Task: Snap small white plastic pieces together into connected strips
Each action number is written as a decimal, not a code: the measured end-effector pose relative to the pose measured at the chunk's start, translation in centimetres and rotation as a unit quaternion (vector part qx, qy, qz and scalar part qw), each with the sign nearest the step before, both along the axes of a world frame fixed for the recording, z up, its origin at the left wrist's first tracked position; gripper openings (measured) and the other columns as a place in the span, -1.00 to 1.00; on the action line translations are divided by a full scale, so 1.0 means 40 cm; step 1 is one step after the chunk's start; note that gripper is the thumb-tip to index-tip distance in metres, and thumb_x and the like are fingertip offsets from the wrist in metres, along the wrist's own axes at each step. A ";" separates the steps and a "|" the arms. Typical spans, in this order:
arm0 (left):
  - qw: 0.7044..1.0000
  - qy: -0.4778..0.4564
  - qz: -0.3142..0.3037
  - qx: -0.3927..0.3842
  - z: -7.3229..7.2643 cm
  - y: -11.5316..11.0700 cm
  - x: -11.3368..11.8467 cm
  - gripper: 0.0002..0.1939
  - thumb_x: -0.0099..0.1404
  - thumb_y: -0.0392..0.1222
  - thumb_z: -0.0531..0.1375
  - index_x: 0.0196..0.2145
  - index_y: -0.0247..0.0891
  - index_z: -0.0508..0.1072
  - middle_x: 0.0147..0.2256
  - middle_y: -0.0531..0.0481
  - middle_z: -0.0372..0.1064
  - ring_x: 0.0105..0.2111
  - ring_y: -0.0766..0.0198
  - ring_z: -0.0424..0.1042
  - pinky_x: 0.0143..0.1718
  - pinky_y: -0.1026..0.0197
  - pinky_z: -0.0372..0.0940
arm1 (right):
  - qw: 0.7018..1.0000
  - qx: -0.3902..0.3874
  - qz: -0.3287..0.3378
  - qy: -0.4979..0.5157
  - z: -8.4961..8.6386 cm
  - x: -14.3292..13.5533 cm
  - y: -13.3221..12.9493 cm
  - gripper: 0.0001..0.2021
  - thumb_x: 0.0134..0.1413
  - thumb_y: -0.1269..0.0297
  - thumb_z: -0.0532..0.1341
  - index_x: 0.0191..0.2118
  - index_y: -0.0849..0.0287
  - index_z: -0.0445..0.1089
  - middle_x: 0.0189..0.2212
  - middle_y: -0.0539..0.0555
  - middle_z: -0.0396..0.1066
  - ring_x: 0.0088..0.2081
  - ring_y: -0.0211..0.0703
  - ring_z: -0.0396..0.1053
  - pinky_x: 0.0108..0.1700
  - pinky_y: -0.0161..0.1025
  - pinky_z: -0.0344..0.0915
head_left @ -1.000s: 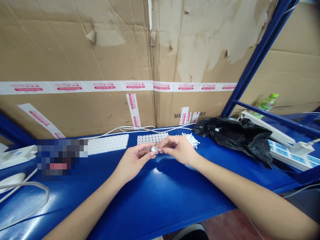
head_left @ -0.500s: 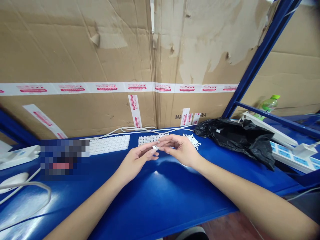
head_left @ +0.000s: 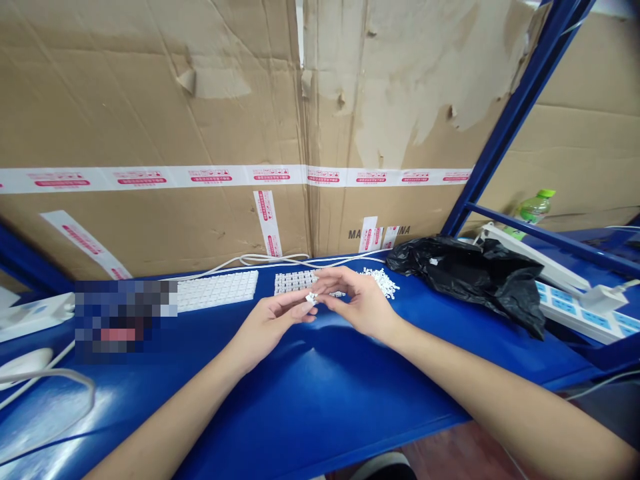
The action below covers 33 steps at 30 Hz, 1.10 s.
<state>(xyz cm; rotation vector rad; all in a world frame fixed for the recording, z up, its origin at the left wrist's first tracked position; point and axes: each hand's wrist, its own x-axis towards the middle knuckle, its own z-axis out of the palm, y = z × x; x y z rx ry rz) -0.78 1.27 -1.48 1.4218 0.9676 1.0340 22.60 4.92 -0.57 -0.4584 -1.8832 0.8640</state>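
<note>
In the head view a small white plastic piece sits pinched between the thumb and index finger of my left hand. From the other side, my right hand meets it with bent fingers, thumb and fingertips close together right at the piece. Whether something tiny lies between those right fingertips is hidden. Behind the hands stands a block of small white parts in rows, partly covered by my right fingers. A loose pile of small white pieces lies just beyond my right hand.
Left of the rows lies a white keyboard-like panel, beside a blurred-out patch. A crumpled black plastic bag and a power strip lie on the right. White cables run along the cardboard behind the blue table.
The small white piece has tilted slightly at my fingertips, and my right hand has shifted a little. Both hands stay together in nearly the same place. The camera view has moved slightly.
</note>
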 end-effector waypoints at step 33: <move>0.999 0.037 0.027 0.018 0.013 -0.005 0.001 -0.51 0.37 0.13 0.44 0.17 -0.09 0.69 0.05 -0.13 0.71 -0.09 0.01 0.69 0.10 -0.07 0.54 | 0.988 0.136 -0.018 -0.071 0.016 0.011 -0.017 -0.42 0.49 0.44 0.23 0.49 -0.10 0.22 0.12 0.13 0.56 0.09 -0.10 0.63 0.23 -0.03 0.61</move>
